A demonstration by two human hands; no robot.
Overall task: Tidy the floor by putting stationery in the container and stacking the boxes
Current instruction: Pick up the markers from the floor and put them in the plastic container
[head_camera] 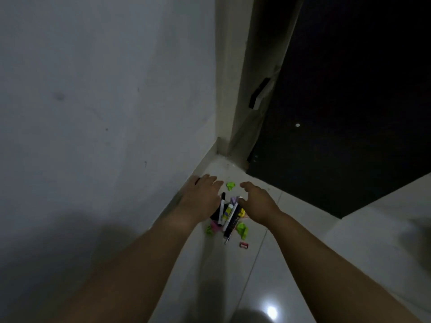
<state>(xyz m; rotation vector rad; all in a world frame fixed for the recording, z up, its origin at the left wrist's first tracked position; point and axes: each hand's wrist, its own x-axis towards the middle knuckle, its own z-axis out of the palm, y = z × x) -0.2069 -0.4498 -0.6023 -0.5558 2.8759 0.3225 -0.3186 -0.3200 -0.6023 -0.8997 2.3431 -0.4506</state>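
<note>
A heap of stationery (227, 214) lies on the white tiled floor near the corner: a black marker, a glue stick with a yellow and blue label, pens, pink and green bits. My left hand (200, 194) hovers over the heap's left side, fingers spread. On the heap's right side is my right hand (256, 202), fingers apart and curved. Neither hand visibly grips anything. A green piece (231, 185) lies beyond the heap. Another green piece (242, 229) and a small red item (244, 245) lie nearer me. Something dark under the heap is mostly hidden. No boxes show.
A grey wall (105, 113) runs along the left, meeting a cream door frame (235, 89) at the corner. A dark doorway (349, 113) opens to the right. The light is dim, with a lamp reflection on the floor tile (270, 312).
</note>
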